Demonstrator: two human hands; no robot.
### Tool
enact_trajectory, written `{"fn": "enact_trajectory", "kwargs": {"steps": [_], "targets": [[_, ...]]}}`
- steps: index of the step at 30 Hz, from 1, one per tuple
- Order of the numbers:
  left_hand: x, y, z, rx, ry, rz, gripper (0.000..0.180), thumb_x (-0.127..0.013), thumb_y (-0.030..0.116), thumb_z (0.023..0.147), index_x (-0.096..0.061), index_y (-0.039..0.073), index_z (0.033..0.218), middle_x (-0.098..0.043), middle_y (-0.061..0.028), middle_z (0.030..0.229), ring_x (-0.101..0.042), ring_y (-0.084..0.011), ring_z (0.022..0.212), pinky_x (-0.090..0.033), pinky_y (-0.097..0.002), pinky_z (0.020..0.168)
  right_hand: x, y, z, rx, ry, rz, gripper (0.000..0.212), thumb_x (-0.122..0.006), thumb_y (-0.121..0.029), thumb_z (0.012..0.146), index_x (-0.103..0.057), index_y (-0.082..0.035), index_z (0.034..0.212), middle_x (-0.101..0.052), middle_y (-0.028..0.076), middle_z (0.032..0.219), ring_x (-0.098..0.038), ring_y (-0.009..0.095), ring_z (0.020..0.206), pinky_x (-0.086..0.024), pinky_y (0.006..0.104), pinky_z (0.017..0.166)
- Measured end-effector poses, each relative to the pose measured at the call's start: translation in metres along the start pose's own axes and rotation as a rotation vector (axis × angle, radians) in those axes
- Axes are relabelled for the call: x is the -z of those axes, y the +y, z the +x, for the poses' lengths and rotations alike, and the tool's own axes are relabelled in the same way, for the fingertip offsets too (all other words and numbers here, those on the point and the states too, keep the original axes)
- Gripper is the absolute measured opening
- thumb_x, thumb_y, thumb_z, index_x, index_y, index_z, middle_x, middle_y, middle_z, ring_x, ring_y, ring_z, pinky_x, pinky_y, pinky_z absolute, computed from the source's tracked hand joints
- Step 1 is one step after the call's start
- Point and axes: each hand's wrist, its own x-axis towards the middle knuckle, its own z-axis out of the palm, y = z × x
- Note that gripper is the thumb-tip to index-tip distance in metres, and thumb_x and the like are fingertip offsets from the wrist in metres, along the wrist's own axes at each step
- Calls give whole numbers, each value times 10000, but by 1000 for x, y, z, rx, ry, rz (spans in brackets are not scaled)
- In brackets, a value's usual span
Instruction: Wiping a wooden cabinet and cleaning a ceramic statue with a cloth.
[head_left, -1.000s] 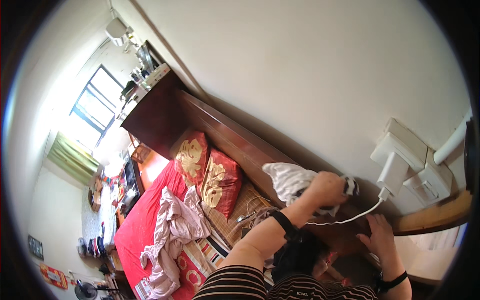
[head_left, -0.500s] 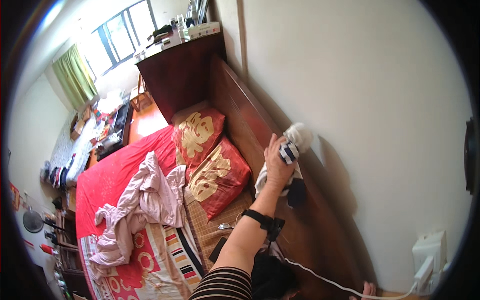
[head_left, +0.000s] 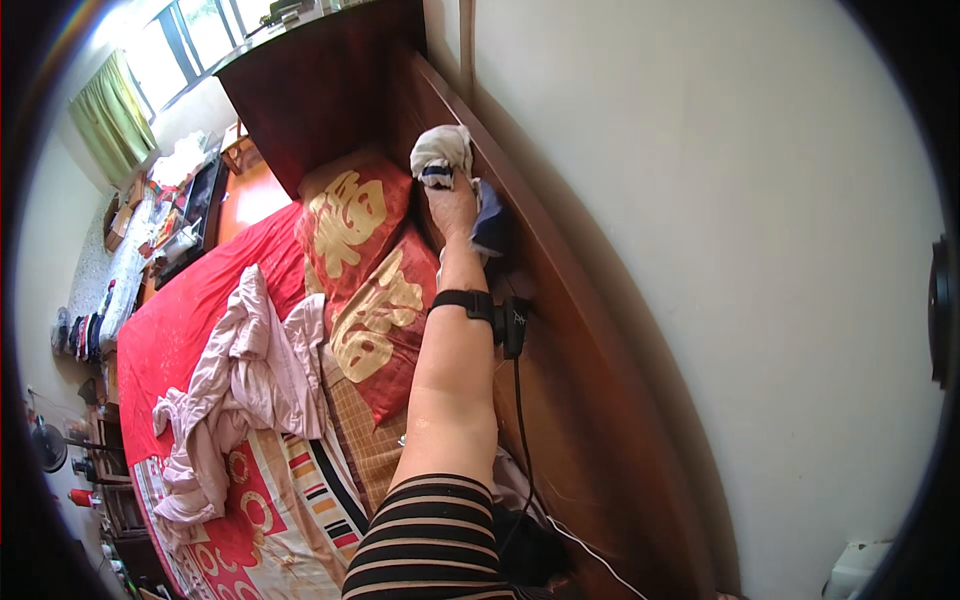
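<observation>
My left hand (head_left: pixel 452 208) reaches out at arm's length, closed round a bunched white cloth (head_left: pixel 440 150) with dark navy bands. A navy part of the cloth (head_left: pixel 488 220) hangs beside my wrist on the wall side. The bundle lies against the upper part of the brown wooden headboard (head_left: pixel 540 260), near its far end. My fingers are partly hidden by the cloth. A black strap with a small box (head_left: pixel 513 325) and cable sits on my left forearm. My right hand is out of view.
Red pillows with gold patterns (head_left: pixel 375 310) lean by the headboard. A pink garment (head_left: pixel 265 360) lies on the bed's red cover (head_left: pixel 160 350). A dark wooden cabinet (head_left: pixel 320 90) stands at the far end. A white cable (head_left: pixel 600 560) runs along the lower right, beside the wall.
My left hand has carried the cloth farther along the headboard, away from me and leftward in the picture. The view has shifted too. My right hand, at the lower right before, has left view.
</observation>
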Motion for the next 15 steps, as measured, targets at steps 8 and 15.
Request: {"fn": "enact_trajectory", "kwargs": {"steps": [8, 15], "targets": [[69, -58, -131, 144, 57, -65, 557, -636, 397, 877, -532, -11, 1241, -629, -251, 1178, -599, -370, 1130, -466, -420, 924, 0, -7, -4, 31, 77, -2, 750, -647, -491, 859, -405, -30, 1400, -395, 281, 1391, -400, 472, 1267, -330, 531, 1070], [166, -67, -389, 592, -141, -221, 488, -612, 250, 930, -474, -28, 1307, -602, -164, 1236, -587, -301, 1122, -458, -381, 946, -3, -17, 0, 317, 314, -115, 524, -684, -245, 856, -510, 23, 1272, -550, 277, 1200, -542, 454, 1095, -454, 502, 936]]}}
